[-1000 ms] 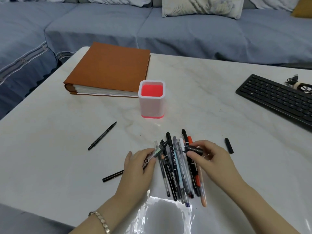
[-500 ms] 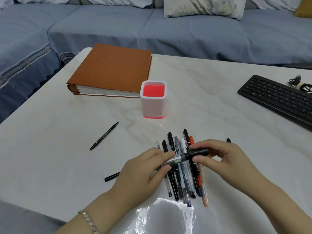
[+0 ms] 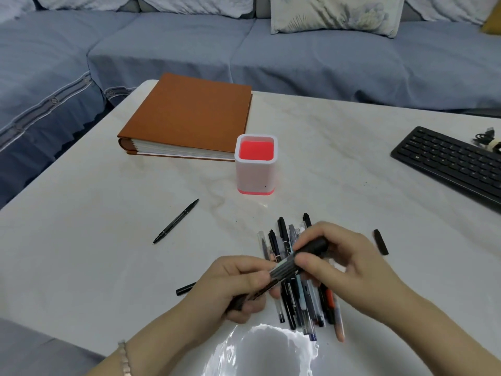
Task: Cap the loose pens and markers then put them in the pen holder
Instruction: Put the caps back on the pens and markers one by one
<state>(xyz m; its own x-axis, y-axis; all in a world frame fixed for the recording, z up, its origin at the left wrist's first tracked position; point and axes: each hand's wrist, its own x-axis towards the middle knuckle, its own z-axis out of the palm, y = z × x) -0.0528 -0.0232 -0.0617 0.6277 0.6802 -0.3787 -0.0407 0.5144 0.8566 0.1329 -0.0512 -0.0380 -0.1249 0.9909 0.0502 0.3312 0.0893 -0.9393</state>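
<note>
Both hands hold one pen (image 3: 283,268) above a pile of pens and markers (image 3: 301,305) near the table's front edge. My left hand (image 3: 238,286) grips the pen's barrel at its lower end. My right hand (image 3: 341,264) pinches the black cap (image 3: 314,246), which sits on the pen's upper end. The white pen holder (image 3: 256,169) with a red inside stands upright behind the pile. A thin black pen (image 3: 176,221) lies alone to the left. Another black pen (image 3: 185,289) pokes out from under my left hand. A loose black cap (image 3: 381,242) lies right of the pile.
A thick brown album (image 3: 189,115) lies behind the holder on the white marble table (image 3: 81,240). A black keyboard (image 3: 450,161) and a coiled cable (image 3: 488,138) sit at the far right. A blue sofa (image 3: 298,50) runs behind the table.
My left hand lifted a pen off the pile and my right hand brought a black cap onto its end. The two hands have drawn closer together.
</note>
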